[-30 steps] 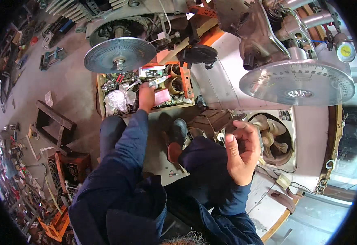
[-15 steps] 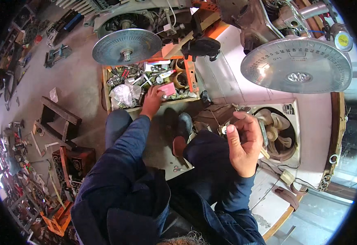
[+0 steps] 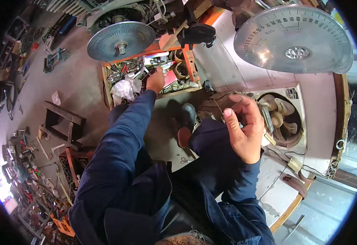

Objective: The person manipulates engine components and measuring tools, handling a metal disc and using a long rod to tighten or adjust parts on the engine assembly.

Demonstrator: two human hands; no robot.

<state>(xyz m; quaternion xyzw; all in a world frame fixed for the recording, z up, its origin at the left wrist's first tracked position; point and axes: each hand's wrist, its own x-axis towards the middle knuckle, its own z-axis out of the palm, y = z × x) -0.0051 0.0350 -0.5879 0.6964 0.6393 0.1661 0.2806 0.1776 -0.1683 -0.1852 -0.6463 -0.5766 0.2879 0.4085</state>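
Observation:
My left hand (image 3: 156, 82) reaches into a wooden, orange-trimmed box (image 3: 192, 67) crowded with metal tools and parts, a crumpled plastic bag (image 3: 123, 89) and white tubes. Its fingers are among the items, beside a pink block (image 3: 169, 79); what they touch or hold I cannot make out. My right hand (image 3: 246, 130) is raised over my right thigh, fingers loosely curled and apart from the thumb, with nothing visible in it. Above the box hang engine assemblies with a dark degree disc (image 3: 105, 43) and, at the right, a larger silver degree disc (image 3: 268, 41).
A fan in a white housing (image 3: 303, 114) sits right of my hand, beside a cord and plug (image 3: 295, 164). A dark stool frame (image 3: 74, 116) stands on the floor at left. Scattered metal parts and tools (image 3: 31, 163) cover the lower-left floor. Small scissors (image 3: 184, 160) lie between my feet.
My left hand has shifted up and further into the box among the tubes. My right hand has risen slightly. The whole view has shifted, with the hanging discs now higher.

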